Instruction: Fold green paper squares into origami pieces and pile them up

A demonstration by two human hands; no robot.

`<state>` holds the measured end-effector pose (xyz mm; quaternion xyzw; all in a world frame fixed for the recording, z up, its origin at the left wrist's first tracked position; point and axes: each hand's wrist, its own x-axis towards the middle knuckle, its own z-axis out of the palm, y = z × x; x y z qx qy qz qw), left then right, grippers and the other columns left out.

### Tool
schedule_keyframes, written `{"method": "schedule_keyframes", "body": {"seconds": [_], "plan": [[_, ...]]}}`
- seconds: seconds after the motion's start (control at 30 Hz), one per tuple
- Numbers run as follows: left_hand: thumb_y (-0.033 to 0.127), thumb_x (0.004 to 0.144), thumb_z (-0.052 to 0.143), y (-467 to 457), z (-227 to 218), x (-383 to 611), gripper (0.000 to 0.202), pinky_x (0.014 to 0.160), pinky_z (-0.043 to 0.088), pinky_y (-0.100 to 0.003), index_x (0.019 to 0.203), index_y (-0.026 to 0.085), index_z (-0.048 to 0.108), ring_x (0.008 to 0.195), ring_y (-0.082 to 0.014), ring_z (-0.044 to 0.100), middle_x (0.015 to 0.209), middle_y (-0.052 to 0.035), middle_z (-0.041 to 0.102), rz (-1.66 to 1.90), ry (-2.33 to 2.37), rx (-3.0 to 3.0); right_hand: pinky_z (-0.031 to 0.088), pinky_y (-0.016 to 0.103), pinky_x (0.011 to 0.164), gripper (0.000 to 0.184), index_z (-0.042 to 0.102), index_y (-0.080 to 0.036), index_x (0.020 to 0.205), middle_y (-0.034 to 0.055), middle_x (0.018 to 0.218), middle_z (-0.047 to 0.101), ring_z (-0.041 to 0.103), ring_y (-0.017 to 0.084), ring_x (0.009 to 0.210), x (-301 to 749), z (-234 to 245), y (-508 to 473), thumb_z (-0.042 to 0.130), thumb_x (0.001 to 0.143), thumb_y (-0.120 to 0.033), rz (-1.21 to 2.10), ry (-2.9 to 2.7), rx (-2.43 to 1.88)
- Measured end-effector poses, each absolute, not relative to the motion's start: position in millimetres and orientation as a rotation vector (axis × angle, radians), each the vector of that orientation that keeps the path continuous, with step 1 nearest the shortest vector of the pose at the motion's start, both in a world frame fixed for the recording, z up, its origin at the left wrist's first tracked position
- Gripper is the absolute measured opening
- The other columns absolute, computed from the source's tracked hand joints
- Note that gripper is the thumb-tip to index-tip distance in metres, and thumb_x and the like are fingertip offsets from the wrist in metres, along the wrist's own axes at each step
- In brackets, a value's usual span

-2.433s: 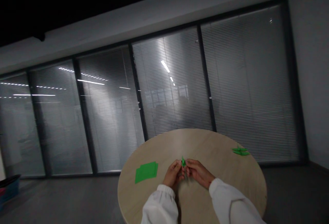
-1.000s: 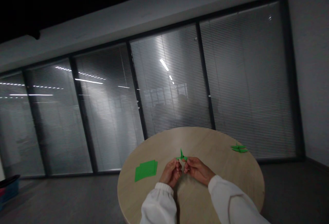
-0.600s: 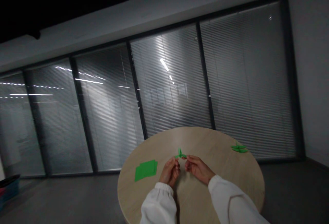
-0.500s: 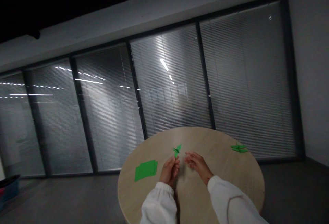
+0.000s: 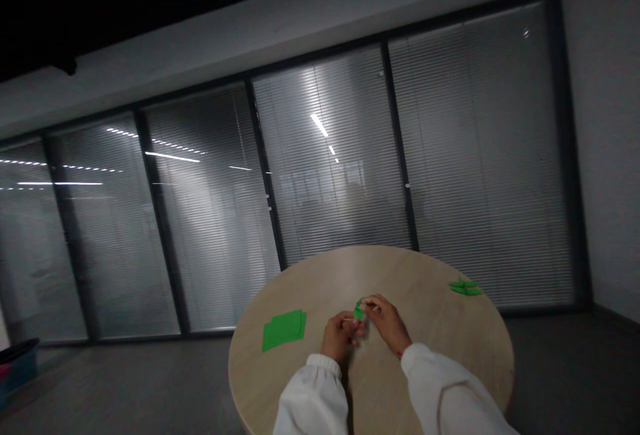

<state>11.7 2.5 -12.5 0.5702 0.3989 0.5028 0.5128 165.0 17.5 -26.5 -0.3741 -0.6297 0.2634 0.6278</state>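
Folded green paper pinched over the middle of the round table.
Left hand and right hand both close their fingertips on it. Only a small part shows between them, so its long axis and heading cannot be determined. Green sheets lie to the left, folded green pieces far right.

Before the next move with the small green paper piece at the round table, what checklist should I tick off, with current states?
1. Green paper piece pinched between left hand and right hand: ok.
2. Piece in camera view, not hidden by fingers: ok.
3. Creases on the piece sharp: cannot tell, too small and dim.
4. Stack of green sheets flat on the table, apart from the hands: ok.
5. Folded green shapes near the table's right edge, untouched: ok.
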Motion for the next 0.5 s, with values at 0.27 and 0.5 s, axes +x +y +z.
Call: {"method": "schedule_keyframes", "body": {"seconds": [0.27,0.5], "plan": [[0.032,0.059,0.078,0.8,-5.3,8.5,0.028,0.081,0.044,-0.031,0.083,0.019,0.071,0.093,-0.0235,0.060,0.089,-0.0084,0.069,1.589,0.977,1.527,0.043,0.031,0.072,0.022,0.072,-0.022,0.077,0.0036,0.078,0.067,0.059,0.020,0.077,157.1,-29.7,16.8,0.069,0.073,-0.043,0.786,-1.479,-0.750],[0.027,0.057,0.077,-2.0,4.8,6.0,0.013,0.064,0.043,-0.028,0.060,0.016,0.071,0.062,-0.0184,0.058,0.061,-0.0047,0.067,1.511,1.000,1.468,0.041,0.027,0.063,0.029,0.069,-0.018,0.072,0.0014,0.066,0.065,0.056,0.016,0.064,156.1,-24.7,12.5,0.067,0.072,-0.046,0.938,-1.521,-0.726]]}}
